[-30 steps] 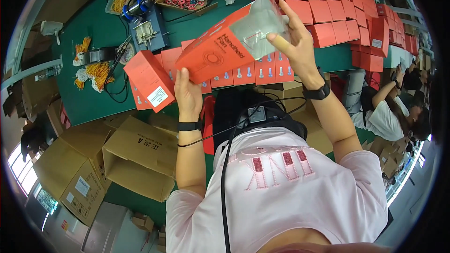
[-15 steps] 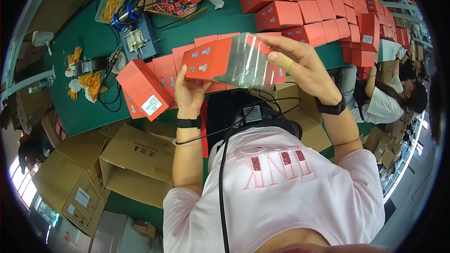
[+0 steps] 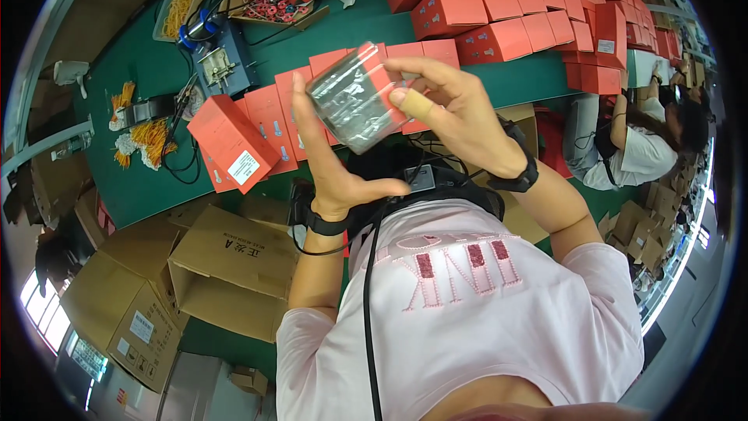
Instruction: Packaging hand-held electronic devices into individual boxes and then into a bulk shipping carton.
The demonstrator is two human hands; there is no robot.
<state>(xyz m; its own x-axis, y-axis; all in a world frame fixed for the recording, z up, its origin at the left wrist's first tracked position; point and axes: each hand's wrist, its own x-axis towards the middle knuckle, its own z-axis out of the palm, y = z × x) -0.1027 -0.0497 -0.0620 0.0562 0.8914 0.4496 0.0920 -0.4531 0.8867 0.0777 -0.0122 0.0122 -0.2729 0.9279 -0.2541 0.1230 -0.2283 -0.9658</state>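
Note:
My right hand point(image 3: 456, 113) pinches a box in clear plastic point(image 3: 354, 101) by its right side, and a finger wears a tan bandage. The box is tilted above the table's front edge; shiny clear plastic faces up, with some red showing at its right edge. Close to its left side is my left hand point(image 3: 327, 175), open, its fingers straight and thumb stretched out to the right. Whether the left fingers touch the plastic I cannot tell. Behind both hands runs a row of red boxes point(image 3: 269, 113), partly hidden. A red box with a white label point(image 3: 234, 148) leans at the row's left end.
Stacked red boxes point(image 3: 499, 4) fill the table's back right. At the back left are a blue machine point(image 3: 222, 62), a tub of yellow bands point(image 3: 181, 12) and a carton of small red-and-black parts point(image 3: 273, 0). Open cartons point(image 3: 234, 257) stand below left. Another person point(image 3: 643, 148) sits at right.
The box has turned and moved left, so its red printed face no longer shows. My left hand has let go and opened beside it; my right hand has moved left with the box.

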